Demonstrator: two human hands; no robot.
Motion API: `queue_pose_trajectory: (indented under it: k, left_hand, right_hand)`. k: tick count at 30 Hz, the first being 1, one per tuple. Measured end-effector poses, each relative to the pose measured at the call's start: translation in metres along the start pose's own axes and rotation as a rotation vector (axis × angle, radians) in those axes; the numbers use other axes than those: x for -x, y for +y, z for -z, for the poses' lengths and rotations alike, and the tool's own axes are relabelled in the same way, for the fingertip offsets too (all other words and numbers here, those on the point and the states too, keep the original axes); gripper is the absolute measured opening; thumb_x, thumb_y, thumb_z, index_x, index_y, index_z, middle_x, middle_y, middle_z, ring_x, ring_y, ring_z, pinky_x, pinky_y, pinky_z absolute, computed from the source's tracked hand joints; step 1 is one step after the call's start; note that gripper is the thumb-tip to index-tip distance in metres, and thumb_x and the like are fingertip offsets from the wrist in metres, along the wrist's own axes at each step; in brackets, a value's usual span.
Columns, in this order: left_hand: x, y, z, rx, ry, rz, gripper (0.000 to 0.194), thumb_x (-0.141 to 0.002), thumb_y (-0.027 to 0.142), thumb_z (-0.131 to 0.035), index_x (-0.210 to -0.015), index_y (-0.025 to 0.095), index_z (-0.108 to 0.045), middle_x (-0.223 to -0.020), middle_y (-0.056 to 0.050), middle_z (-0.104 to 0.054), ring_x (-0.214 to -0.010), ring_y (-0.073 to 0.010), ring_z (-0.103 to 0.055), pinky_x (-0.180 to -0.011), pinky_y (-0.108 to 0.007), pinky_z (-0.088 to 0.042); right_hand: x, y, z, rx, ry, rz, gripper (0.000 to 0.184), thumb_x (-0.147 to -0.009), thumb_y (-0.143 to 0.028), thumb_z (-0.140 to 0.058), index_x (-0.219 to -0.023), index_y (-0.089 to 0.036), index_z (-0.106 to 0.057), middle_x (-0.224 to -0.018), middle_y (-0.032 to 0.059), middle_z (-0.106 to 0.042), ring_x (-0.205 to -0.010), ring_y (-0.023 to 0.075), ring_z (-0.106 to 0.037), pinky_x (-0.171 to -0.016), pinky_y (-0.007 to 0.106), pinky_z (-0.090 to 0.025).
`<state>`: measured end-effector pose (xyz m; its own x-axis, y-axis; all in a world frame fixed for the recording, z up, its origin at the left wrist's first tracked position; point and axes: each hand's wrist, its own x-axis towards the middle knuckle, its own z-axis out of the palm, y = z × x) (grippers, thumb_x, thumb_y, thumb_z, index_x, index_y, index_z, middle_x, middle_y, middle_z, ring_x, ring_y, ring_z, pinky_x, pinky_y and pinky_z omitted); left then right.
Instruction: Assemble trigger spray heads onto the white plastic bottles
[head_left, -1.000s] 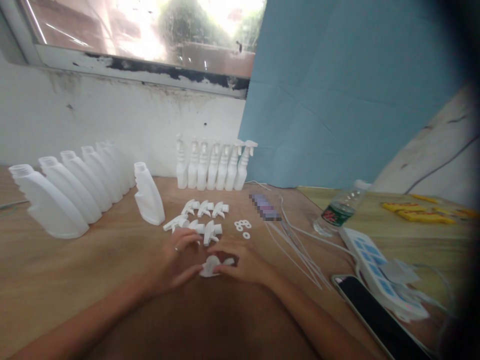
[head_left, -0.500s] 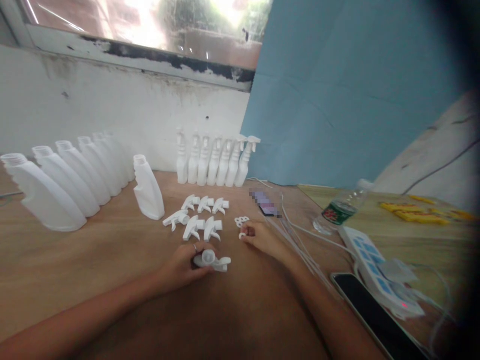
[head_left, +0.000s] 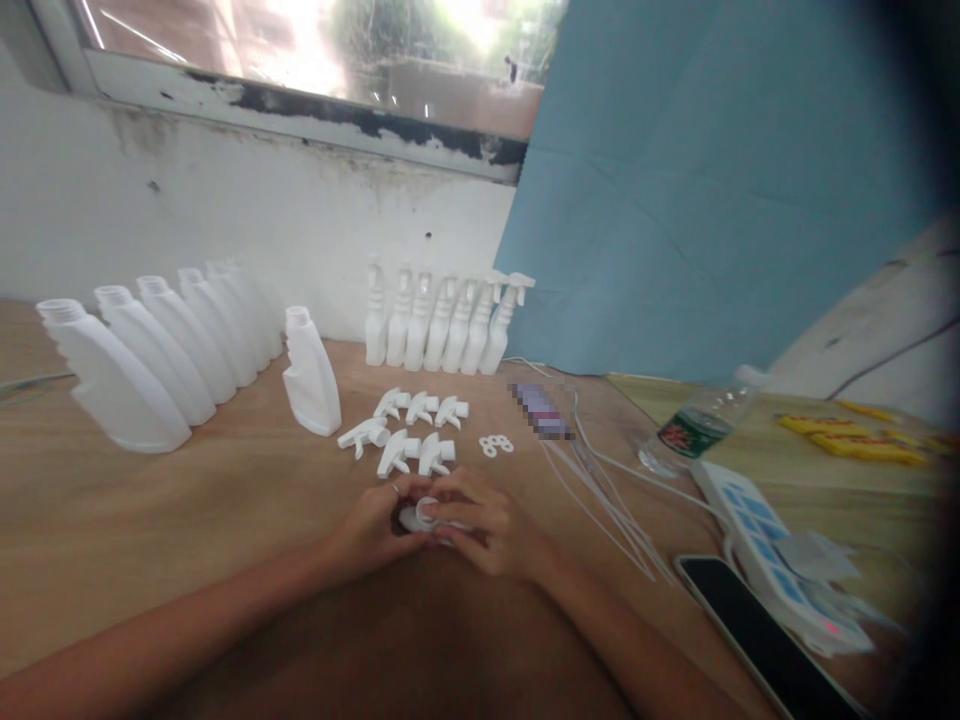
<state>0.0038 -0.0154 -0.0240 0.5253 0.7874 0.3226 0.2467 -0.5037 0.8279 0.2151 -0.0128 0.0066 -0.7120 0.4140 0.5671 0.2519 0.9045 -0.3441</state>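
My left hand point(head_left: 375, 525) and my right hand point(head_left: 480, 520) meet over a white trigger sprayer head point(head_left: 421, 516) lying on the wooden table point(head_left: 225, 500). Both hands are closed on it, the right fingers pinched at its round opening; a small white ring seems pressed there, though I cannot make it out clearly. Just beyond lie several loose sprayer heads point(head_left: 409, 430) and a few white washers point(head_left: 496, 444). A single open white bottle point(head_left: 309, 375) stands behind them.
A row of open white bottles point(head_left: 150, 360) stands at left and finished spray bottles point(head_left: 446, 325) by the wall. Thin white tubes point(head_left: 600, 490), a water bottle point(head_left: 694, 430), a power strip point(head_left: 765, 550) and a phone point(head_left: 757, 640) lie at right.
My right hand came back from the washers to the sprayer head in my left hand. The view shifted slightly left.
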Motion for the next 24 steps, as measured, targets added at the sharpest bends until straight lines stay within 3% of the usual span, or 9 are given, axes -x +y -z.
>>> queue_pose_trajectory:
  k: [5, 12, 18, 24]
  left_hand:
    - [0.006, -0.001, 0.006, -0.07, -0.039, -0.061, 0.03, -0.082, 0.028, -0.065, -0.109, 0.019, -0.056, -0.113, -0.005, -0.062, -0.101, -0.0193, -0.06, -0.087, -0.029, -0.048]
    - [0.01, -0.005, 0.014, -0.276, -0.122, -0.127, 0.029, -0.086, 0.034, -0.059, -0.112, 0.022, -0.052, -0.098, -0.003, -0.063, -0.086, -0.0168, -0.059, -0.076, -0.027, -0.047]
    - [0.006, -0.004, 0.019, -0.382, -0.191, -0.273, 0.035, -0.087, 0.034, -0.06, -0.119, 0.024, -0.051, -0.112, -0.006, -0.062, -0.101, -0.0198, -0.058, -0.087, -0.03, -0.045]
    - [0.005, -0.01, 0.02, -0.429, -0.171, -0.331, 0.025, -0.092, 0.033, -0.052, -0.114, 0.021, -0.055, -0.1, -0.007, -0.064, -0.091, -0.0183, -0.06, -0.079, -0.027, -0.046]
  right_hand:
    - [0.003, 0.003, 0.002, 0.014, -0.004, 0.011, 0.033, -0.086, -0.015, -0.059, -0.118, -0.022, -0.059, -0.111, 0.0109, -0.062, -0.098, 0.0212, -0.058, -0.085, 0.039, -0.048]
    - [0.006, 0.002, -0.002, 0.012, 0.018, -0.052, 0.023, -0.086, -0.015, -0.06, -0.108, -0.02, -0.056, -0.108, 0.0108, -0.063, -0.1, 0.0214, -0.058, -0.089, 0.039, -0.048]
    - [0.005, 0.004, -0.004, 0.057, -0.059, -0.035, 0.026, -0.085, -0.026, -0.064, -0.11, -0.021, -0.058, -0.11, 0.011, -0.061, -0.1, 0.023, -0.057, -0.087, 0.039, -0.047]
    - [0.005, 0.005, -0.006, 0.063, -0.051, -0.018, 0.027, -0.087, -0.022, -0.061, -0.113, -0.021, -0.058, -0.107, 0.01, -0.062, -0.098, 0.0215, -0.058, -0.086, 0.038, -0.048]
